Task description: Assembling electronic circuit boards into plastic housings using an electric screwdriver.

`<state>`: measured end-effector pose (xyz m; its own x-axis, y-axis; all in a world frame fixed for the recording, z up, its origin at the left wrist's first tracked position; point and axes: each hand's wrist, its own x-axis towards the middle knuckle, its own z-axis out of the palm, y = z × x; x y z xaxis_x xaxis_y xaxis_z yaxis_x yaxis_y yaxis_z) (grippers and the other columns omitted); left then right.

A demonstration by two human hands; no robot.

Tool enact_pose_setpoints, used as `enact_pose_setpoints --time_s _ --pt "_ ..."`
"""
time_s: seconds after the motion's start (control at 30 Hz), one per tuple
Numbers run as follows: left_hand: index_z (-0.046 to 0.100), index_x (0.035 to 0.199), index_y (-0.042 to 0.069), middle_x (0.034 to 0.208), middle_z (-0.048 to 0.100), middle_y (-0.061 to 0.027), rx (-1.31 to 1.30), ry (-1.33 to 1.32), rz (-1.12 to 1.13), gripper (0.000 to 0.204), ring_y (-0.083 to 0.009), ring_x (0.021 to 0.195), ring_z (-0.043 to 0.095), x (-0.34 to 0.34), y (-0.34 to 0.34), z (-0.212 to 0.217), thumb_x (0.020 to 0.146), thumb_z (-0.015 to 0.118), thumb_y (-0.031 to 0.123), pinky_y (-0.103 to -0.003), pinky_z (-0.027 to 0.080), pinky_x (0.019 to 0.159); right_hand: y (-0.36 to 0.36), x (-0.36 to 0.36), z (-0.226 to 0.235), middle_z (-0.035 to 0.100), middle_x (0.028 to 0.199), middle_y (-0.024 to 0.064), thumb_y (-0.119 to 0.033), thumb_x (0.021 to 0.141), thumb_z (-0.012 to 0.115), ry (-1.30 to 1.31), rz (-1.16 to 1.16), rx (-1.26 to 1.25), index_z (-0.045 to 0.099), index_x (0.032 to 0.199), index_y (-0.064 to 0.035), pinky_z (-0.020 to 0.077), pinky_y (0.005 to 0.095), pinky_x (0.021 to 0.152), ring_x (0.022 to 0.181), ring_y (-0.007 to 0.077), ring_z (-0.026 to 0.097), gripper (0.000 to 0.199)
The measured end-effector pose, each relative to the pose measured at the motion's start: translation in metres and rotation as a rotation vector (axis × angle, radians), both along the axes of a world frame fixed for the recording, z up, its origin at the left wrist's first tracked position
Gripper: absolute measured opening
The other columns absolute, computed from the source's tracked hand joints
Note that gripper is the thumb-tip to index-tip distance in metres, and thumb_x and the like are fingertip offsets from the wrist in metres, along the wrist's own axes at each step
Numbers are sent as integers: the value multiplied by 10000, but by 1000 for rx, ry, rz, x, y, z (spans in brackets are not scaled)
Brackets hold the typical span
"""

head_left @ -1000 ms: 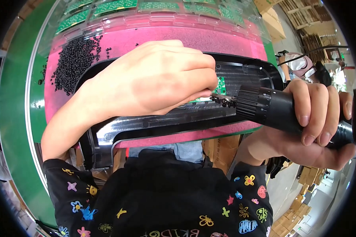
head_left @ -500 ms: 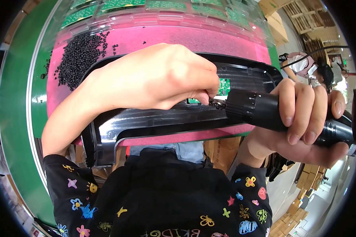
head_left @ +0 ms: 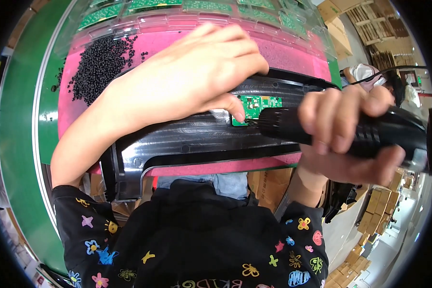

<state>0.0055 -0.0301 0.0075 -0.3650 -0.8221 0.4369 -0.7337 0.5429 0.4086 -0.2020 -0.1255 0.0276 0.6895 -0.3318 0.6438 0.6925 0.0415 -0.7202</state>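
My right hand (head_left: 343, 127) is wrapped round a black electric screwdriver (head_left: 281, 125), which lies nearly level and points left. Its tip meets the lower edge of a small green circuit board (head_left: 257, 103), though the exact contact point is too small to make out. The board sits inside a long, glossy black plastic housing (head_left: 187, 139). Over the housing's far edge spreads my left hand (head_left: 213, 67), fingers stretched out and apart. Its thumb rests on the board, close beside the screwdriver tip.
A heap of small black screws (head_left: 98, 65) lies at the left on the pink mat (head_left: 293, 53). Behind it, a clear plastic tray (head_left: 161, 23) holds several green boards. A black cable (head_left: 389, 70) curves in from the right. Another person (head_left: 369, 74) is at the far right, near cardboard boxes (head_left: 338, 36).
My left fingers have opened from a pinch at the screwdriver tip and spread away, the thumb now on the board. The screwdriver has shifted slightly left, and more of the board shows.
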Motion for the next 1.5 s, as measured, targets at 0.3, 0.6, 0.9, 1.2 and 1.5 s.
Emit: enact_pose_setpoints --time_s 0.3,0.6,0.9,1.2,1.5 --pt "411 1092 11 1090 428 -182 27 52 246 485 -310 1048 401 3 2 42 763 736 157 -461 330 944 19 8 -11 495 636 5 -568 894 566 149 -243 118 462 1081 -82 371 286 512 468 114 433 531" --pt "479 1073 30 1002 513 -133 -302 114 281 329 -348 986 521 16 -11 25 780 627 38 -425 417 896 34 33 -3 496 603 17 -409 805 793 357 -226 73 468 970 -78 362 264 447 465 124 451 492" --pt "530 1079 15 1049 629 -189 446 -285 334 226 -378 1025 604 23 3 14 902 568 150 -464 492 867 23 24 -8 455 582 -1 -388 849 692 259 -129 157 481 1031 -48 377 245 499 487 102 453 440" --pt "622 1051 -5 963 662 -237 526 -452 243 275 -411 996 625 32 -1 13 834 691 149 -491 512 864 -31 -20 1 590 975 99 -60 924 608 229 -424 790 575 999 7 522 574 946 931 206 582 106" --pt "539 1029 21 869 579 -135 356 -153 366 236 -304 793 564 38 47 44 831 667 6 -387 448 712 -90 -172 23 516 1069 98 -138 765 745 373 -1697 -129 495 1183 28 461 266 778 840 121 506 514"
